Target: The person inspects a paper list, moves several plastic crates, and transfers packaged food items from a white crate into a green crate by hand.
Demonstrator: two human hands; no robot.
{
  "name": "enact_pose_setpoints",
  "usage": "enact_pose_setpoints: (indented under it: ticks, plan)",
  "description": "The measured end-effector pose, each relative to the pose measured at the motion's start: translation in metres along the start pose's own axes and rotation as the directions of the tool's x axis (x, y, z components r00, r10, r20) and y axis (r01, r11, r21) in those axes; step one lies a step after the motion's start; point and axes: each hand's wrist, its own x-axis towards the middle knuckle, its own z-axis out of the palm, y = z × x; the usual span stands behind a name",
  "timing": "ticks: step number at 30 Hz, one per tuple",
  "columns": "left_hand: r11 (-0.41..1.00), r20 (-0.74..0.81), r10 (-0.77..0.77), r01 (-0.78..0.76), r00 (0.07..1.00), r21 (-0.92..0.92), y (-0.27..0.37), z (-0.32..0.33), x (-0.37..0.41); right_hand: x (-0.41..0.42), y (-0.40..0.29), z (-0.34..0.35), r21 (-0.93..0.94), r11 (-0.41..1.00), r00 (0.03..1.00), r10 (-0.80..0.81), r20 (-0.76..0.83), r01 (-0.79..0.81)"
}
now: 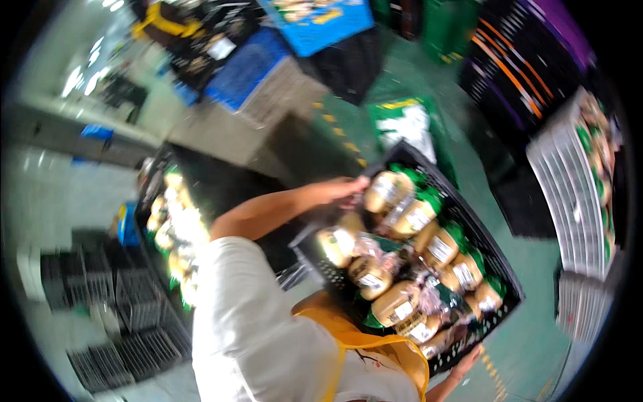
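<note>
A black plastic crate (502,269) is held tilted in front of my body. It is filled with wrapped, oblong pale-tan vegetables (442,248) that have green ends and white labels. My left hand (351,190) grips the crate's upper left rim, with that arm stretched across the view. At the lower right, my right hand (467,362) is on the crate's near side; its fingers are partly hidden by the crate wall. A yellow apron (402,344) covers my white shirt below the crate.
Similar packs fill another dark crate (150,193) at left, near black crates (140,301). A pale slatted crate (567,201) and striped dark stacks (512,75) stand right. A blue crate (336,32) is ahead; a green sack (447,145) lies beyond my crate.
</note>
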Motion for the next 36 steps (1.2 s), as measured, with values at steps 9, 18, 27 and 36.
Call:
enact_pose_setpoints:
  ticks: [9,18,27,36]
  plan:
    - [0.942,-0.409,0.044,0.098,0.911,0.321,-0.009,0.013,-0.012,0.029,0.011,0.010,0.137,0.991,0.991,-0.010,0.134,-0.009]
    - [0.983,-0.286,0.000,0.052,0.958,0.175,-0.010,0.010,-0.017,-0.001,-0.035,0.016,0.297,0.946,0.964,0.048,0.263,-0.128]
    - [0.939,-0.397,-0.009,0.145,0.918,0.313,0.024,0.033,-0.013,-0.015,-0.022,0.011,0.299,0.954,0.954,-0.084,0.288,-0.006]
    - [0.780,-0.188,0.204,-0.043,0.961,0.625,0.075,0.077,-0.083,-0.099,-0.052,-0.055,0.441,0.886,0.943,-0.013,0.333,-0.143]
